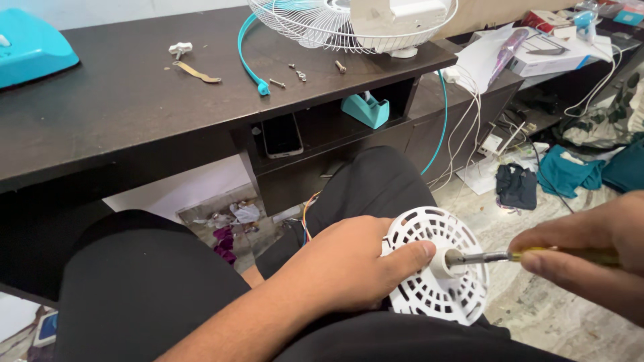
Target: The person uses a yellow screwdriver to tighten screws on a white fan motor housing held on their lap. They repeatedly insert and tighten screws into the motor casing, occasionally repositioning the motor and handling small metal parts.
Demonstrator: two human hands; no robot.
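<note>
While the left hand (349, 268) wraps around the white vented cover (436, 265) on the lap, thumb pressed against its front face near the centre hub, the right hand (590, 258) is closed round a yellow-handled screwdriver (537, 255). Screwdriver shaft runs roughly level, tip inside the round hub of the cover. Cover sits tilted, face toward the right hand, resting against the black trousers (147, 281); coloured wires (307, 211) show just behind the left hand.

Dark worktop (114, 100) ahead: white wire fan guard (315, 27) with the motor block at the far edge, a turquoise strap (245, 50) curling off it, loose screws (295, 72) just beside the strap end, a small white knob (180, 48) and a brass strip (196, 72) further left. Turquoise casing (30, 50) at the far left corner. On the shelf under the worktop: a phone (282, 134) and a turquoise tape dispenser (365, 109). Floor right: white cables, clothes, papers.
</note>
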